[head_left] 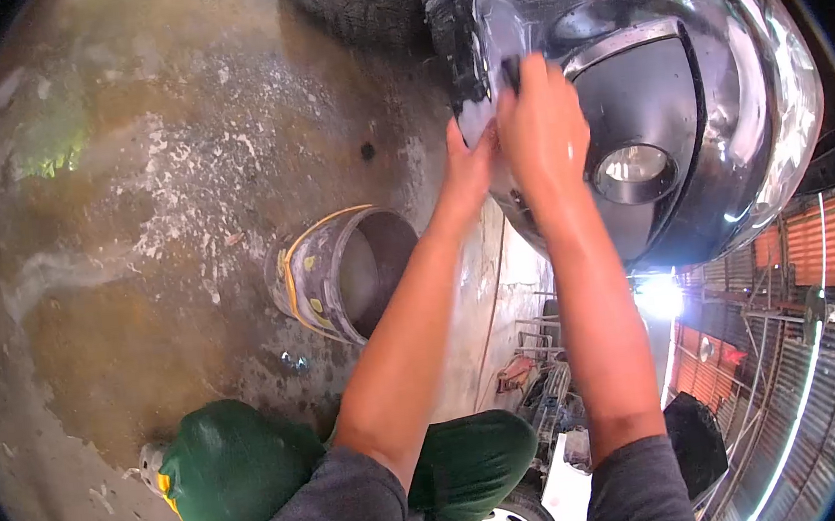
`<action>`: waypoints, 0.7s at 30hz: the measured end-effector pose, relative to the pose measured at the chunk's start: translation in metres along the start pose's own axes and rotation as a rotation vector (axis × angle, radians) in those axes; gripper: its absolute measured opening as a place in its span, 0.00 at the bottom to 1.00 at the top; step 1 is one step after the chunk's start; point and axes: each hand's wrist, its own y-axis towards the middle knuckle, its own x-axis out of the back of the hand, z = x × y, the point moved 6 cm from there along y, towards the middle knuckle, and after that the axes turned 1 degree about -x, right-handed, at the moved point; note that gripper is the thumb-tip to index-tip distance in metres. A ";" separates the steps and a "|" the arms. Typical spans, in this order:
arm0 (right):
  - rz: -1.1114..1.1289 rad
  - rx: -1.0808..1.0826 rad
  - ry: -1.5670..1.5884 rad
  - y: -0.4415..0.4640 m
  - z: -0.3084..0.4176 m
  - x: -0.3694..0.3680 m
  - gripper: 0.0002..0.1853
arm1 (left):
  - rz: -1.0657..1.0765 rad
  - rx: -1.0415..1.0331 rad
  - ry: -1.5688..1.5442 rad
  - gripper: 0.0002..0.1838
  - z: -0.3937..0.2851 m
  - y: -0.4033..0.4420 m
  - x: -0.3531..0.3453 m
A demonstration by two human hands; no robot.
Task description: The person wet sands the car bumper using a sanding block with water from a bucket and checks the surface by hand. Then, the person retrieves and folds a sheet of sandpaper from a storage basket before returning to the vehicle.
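Two bare hands work at one side of a dark, glossy bumper point(744, 78). Around them, the bumper's near edge curves down past the wrists, close to the right forearm, and a dark tyre point(362, 0) stands beyond its upper end. On the other side, wet, stained floor point(139, 287) spreads wide from the tyre toward the green-trousered knees point(247, 473), giving open room beside the left arm. The gap between the forearms narrows toward the hands.

The right hand point(540, 123) is closed on a small dark block point(511, 73), which lies under its fingertips against a pale grey patch point(504, 26) on the bumper. The left hand point(469, 160) is just beside it, at the lower end of the grey area, thumb raised along the edge; its fingers are partly hidden, so whether they grip anything cannot be told. Next to the right hand, a round lamp point(636, 167) sits in a matte dark panel point(638, 99).

One round bucket point(305, 281) stands on the floor beside the left forearm, its mouth partly covered by that arm. A yellow band point(289, 268) runs around its scuffed wall, and cloudy, pale liquid point(356, 266) shows inside.
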 end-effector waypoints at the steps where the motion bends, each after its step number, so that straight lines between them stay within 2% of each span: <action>1: 0.004 -0.022 0.002 0.016 0.002 -0.001 0.12 | -0.006 0.027 0.005 0.34 0.002 0.000 -0.001; 4: 0.003 -0.008 -0.020 -0.004 0.001 0.001 0.12 | 0.026 -0.048 -0.077 0.36 0.004 0.003 0.000; 7: 0.069 -0.084 -0.042 -0.045 -0.010 0.002 0.13 | 0.005 -0.033 0.130 0.37 0.007 0.010 0.007; 8: 0.075 -0.090 -0.039 -0.047 -0.012 0.000 0.13 | -0.001 -0.045 0.105 0.37 0.005 0.014 0.008; 13: 0.027 -0.039 -0.077 0.020 0.002 -0.002 0.13 | -0.025 -0.024 -0.021 0.37 0.003 0.002 0.003; 17: 0.043 -0.052 -0.040 -0.044 -0.005 -0.002 0.14 | 0.036 -0.030 0.001 0.37 -0.003 0.004 0.000; 20: 0.053 -0.075 -0.069 -0.030 0.000 0.001 0.12 | 0.004 -0.072 0.074 0.36 0.012 0.014 0.008; 21: -0.011 -0.012 -0.074 -0.012 0.001 0.002 0.11 | -0.025 -0.025 0.109 0.36 0.015 0.013 0.010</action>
